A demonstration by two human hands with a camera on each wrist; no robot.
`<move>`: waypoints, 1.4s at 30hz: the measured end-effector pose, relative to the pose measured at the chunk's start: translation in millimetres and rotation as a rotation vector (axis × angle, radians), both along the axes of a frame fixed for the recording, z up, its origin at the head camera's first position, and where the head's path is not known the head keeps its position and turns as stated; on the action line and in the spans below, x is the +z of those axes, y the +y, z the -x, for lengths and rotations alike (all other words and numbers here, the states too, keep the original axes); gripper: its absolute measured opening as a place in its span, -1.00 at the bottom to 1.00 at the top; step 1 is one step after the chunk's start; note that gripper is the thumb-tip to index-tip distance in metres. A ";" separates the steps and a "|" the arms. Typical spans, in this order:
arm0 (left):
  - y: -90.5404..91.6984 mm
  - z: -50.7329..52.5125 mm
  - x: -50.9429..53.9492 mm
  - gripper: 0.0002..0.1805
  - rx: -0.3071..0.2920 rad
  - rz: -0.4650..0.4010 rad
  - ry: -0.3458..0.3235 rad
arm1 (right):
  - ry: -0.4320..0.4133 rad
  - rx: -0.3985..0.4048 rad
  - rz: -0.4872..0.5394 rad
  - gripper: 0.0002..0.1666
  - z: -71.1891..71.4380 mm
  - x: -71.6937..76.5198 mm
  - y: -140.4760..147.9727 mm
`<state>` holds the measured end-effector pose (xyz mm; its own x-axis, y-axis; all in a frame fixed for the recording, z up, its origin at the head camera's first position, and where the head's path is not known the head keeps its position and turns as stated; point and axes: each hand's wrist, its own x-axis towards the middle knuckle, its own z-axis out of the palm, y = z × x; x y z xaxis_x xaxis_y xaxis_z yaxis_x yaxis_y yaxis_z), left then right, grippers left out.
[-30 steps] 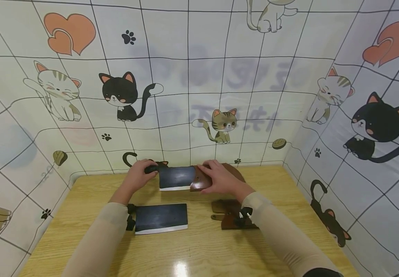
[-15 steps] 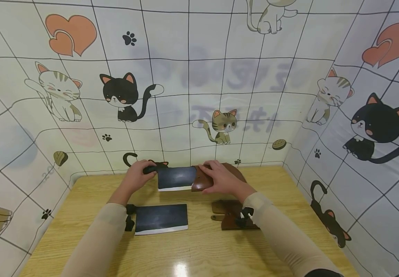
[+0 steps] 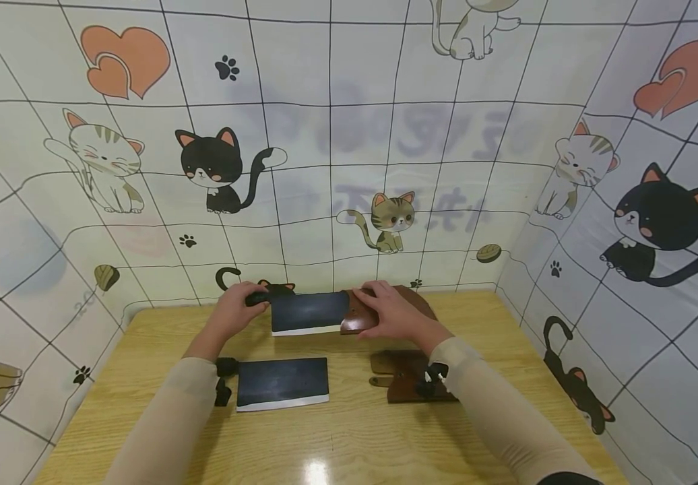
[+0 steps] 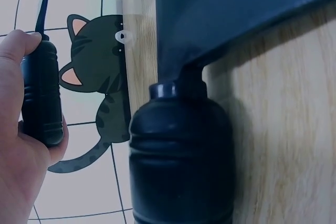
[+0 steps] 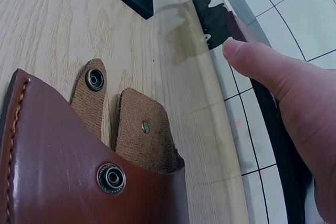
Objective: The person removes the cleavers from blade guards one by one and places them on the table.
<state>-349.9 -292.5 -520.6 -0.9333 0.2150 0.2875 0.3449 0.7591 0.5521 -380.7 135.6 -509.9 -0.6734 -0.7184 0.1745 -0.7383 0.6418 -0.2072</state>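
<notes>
At the back of the table my left hand (image 3: 228, 313) grips the black handle (image 4: 43, 93) of a cleaver (image 3: 306, 312). The cleaver's dark, wide blade shows a bright lower edge and its right end sits inside a brown leather sheath (image 3: 355, 318). My right hand (image 3: 399, 315) holds that sheath, thumb on the near side in the right wrist view. Nearer me a second cleaver (image 3: 282, 382) lies bare, its black handle (image 4: 181, 156) partly behind my left sleeve. A second brown leather sheath (image 5: 58, 156) with snap straps lies under my right forearm, which hides part of it.
The wooden table (image 3: 331, 438) has a patterned cloth (image 3: 361, 135) with cartoon cats hanging close behind its back edge and along both sides. Bare wood separates the lying cleaver from the lying sheath.
The held blade and the left hand have shifted left while the right hand and sheath have moved slightly right. More of the blade shows outside the sheath. The lying pieces stay put.
</notes>
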 end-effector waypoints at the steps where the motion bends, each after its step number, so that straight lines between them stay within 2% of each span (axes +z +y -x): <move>1: -0.3 -0.2 0.0 -0.62 0.001 -0.002 0.000 | -0.002 -0.001 -0.001 0.34 0.2 0.0 0.3; 10: -5.4 -0.9 -1.3 -0.63 0.005 -0.005 -0.005 | -0.028 -0.012 0.012 0.35 -1.7 2.8 3.1; 21: -9.6 -1.8 -4.7 -0.62 0.014 0.003 -0.013 | -0.018 -0.014 0.016 0.29 -3.6 3.2 9.0; 27: -14.3 -2.1 -5.6 -0.64 0.009 0.001 0.003 | -0.035 -0.027 0.011 0.34 0.0 2.5 15.2; 32: -20.1 -3.3 -5.1 -0.68 0.014 0.006 0.027 | -0.014 -0.041 -0.005 0.36 5.9 -0.2 23.7; 42: -30.1 -6.9 -3.1 -0.69 0.018 0.024 0.021 | -0.022 -0.060 -0.005 0.37 8.3 -2.1 39.7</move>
<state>-343.0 -322.6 -523.8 -0.9309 0.2057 0.3019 0.3426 0.7783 0.5261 -389.0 175.2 -512.0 -0.7191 -0.6773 0.1554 -0.6936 0.6859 -0.2201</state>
